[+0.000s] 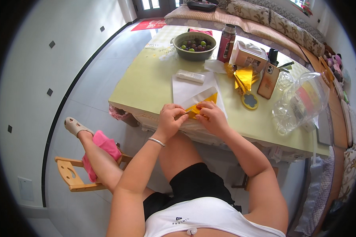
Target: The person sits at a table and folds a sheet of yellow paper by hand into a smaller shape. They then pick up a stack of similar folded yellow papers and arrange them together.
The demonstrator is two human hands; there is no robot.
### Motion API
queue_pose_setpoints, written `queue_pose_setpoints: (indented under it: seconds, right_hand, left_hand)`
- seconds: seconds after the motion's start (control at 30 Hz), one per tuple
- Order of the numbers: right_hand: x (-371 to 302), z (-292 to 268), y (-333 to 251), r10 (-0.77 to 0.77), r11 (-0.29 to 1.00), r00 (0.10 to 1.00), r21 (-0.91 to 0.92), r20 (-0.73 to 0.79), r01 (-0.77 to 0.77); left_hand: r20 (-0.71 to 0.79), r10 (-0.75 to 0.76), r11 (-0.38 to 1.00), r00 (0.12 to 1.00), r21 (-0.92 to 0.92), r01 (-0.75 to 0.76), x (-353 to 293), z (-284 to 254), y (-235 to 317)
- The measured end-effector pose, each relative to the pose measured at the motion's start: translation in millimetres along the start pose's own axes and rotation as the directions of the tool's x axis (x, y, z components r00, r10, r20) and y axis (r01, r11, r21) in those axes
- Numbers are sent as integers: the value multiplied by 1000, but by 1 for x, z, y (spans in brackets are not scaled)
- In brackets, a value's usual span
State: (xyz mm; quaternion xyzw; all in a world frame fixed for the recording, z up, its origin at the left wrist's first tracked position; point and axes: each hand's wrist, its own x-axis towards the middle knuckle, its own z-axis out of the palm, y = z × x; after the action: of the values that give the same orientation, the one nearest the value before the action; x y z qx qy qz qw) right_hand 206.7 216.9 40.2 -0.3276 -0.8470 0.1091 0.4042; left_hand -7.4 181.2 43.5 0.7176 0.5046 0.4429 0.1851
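Observation:
Both hands meet at the table's near edge over a sheet of gold foil paper (213,98) with a pale underside, partly folded. My left hand (171,119) is closed, its fingertips pinching the paper's left end. My right hand (213,115) grips the paper a little to the right, thumb and fingers pressed together. Fingers hide much of the fold between them. Beneath lies a white sheet of paper (179,90), with a white, rounded oblong item (190,76) resting on its far part. Crumpled gold foil pieces (244,78) sit farther right, beside a yellow-rimmed oval item (249,101).
At the far side stand a grey colander of grapes (194,54), a dark red thermos (227,43) and a tissue box (250,55). A phone (268,81) and a clear plastic bag (300,104) are to the right. A wooden chair (69,173) is at lower left.

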Motion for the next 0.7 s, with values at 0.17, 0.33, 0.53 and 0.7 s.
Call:
queue_pose_setpoints:
  seconds: [0.17, 0.33, 0.53, 0.7]
  right_hand:
    - [1, 8, -4, 264, 964, 964, 43, -18, -263]
    - [2, 12, -6, 269, 960, 961, -61, -66, -273]
    - [1, 16, -4, 233, 969, 968, -66, -98, -239]
    - [1, 14, -7, 227, 970, 969, -69, -102, -234]
  left_hand:
    - [-50, -119, 991, 992, 62, 122, 2, 3, -6]
    - [-157, -140, 963, 978, 209, 172, 8, 15, -3]
    - [-184, -97, 945, 978, 292, 149, 11, 20, -5]
    - [-186, -105, 939, 977, 305, 159, 11, 21, -3]
